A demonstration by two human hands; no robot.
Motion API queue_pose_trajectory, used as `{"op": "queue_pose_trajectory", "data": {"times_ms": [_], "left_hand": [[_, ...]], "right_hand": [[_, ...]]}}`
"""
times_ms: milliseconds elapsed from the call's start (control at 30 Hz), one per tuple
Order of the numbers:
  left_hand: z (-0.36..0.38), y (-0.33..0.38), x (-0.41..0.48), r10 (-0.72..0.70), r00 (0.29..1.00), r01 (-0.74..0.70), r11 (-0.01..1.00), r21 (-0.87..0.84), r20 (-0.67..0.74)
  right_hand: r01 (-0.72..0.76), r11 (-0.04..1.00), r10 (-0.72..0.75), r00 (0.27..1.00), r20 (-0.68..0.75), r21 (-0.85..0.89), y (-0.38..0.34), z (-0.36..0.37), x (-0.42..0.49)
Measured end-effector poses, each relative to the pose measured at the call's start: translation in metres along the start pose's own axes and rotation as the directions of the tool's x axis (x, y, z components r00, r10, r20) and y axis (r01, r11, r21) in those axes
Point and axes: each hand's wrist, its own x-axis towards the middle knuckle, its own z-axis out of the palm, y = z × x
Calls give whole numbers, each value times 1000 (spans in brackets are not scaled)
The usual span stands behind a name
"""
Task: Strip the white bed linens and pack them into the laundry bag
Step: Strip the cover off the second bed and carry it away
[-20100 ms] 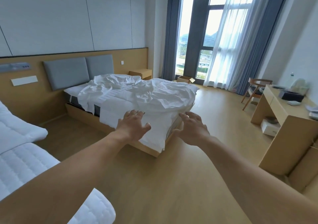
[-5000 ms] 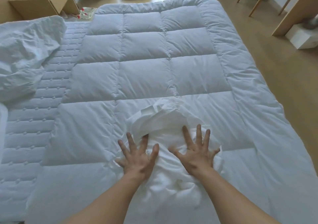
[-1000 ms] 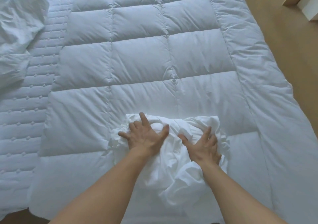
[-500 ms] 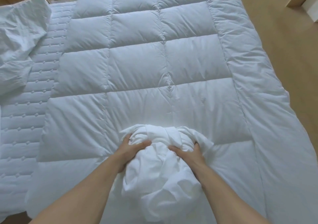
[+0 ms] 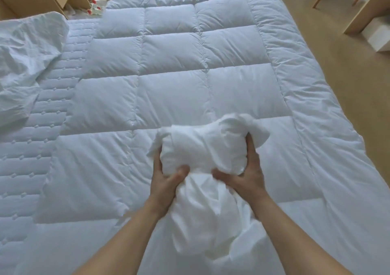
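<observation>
Curled fingers [image 5: 250, 148] and thumbs clench a wadded bundle of white cotton bed linen [image 5: 202, 152]. The left hand [image 5: 163, 183] grips its left side and the right hand [image 5: 249, 177] its right, and its tail trails toward the person. The bundle is held over a bare white quilted duvet [image 5: 173, 63] spread across the bed. Another crumpled white linen piece [image 5: 27, 48] lies on the stitched mattress pad [image 5: 29, 158] at far left. Stripping looks partly done; that piece and all the bagging seem left, with no laundry bag in view.
</observation>
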Motion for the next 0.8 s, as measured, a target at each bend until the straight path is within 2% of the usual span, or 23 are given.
{"op": "queue_pose_trajectory", "data": {"times_ms": [67,167,200,233,300,367,400,467,567,633,667,733,800], "left_hand": [[-15,-36,-21,-117,993,117,992,54,-15],[-21,-46,-24,-231,967,244,961,132,-105],[-19,-37,-21,-224,964,255,933,255,-143],[-15,-25,-18,-187,965,250,862,440,-182],[-2,-1,-12,38,975,142,653,744,-220],[20,17,-4,290,951,-66,522,851,-104],[33,23,-1,325,945,-139,484,864,-30],[55,26,3,222,972,-171,441,881,78],[59,13,3,111,992,-101,369,924,64],[57,2,-5,164,986,-64,369,927,3],[57,-4,-13,215,976,-73,405,911,-18],[58,-15,-32,289,955,-110,552,827,-66],[54,-20,-44,287,947,-102,690,716,-142]], "right_hand": [[-43,996,45,998,31,-75,34,21,-25],[-7,994,4,1000,-30,-108,57,40,-36],[-8,993,2,999,-53,-118,58,40,-34],[-11,992,2,997,-73,-122,56,39,-33],[1,991,-15,995,-101,-133,52,37,-34],[28,989,-45,992,-119,-146,54,37,-39],[46,990,-63,990,-126,-135,57,36,-44],[63,991,-81,984,-158,-117,62,35,-57],[79,958,-149,959,-243,-275,56,29,-71],[193,898,-325,898,-298,-396,41,24,-75],[295,850,-449,840,-306,-436,30,23,-74],[457,728,-636,729,-253,-510,5,24,-68],[524,611,-724,672,-153,-593,-11,26,-58]]}}
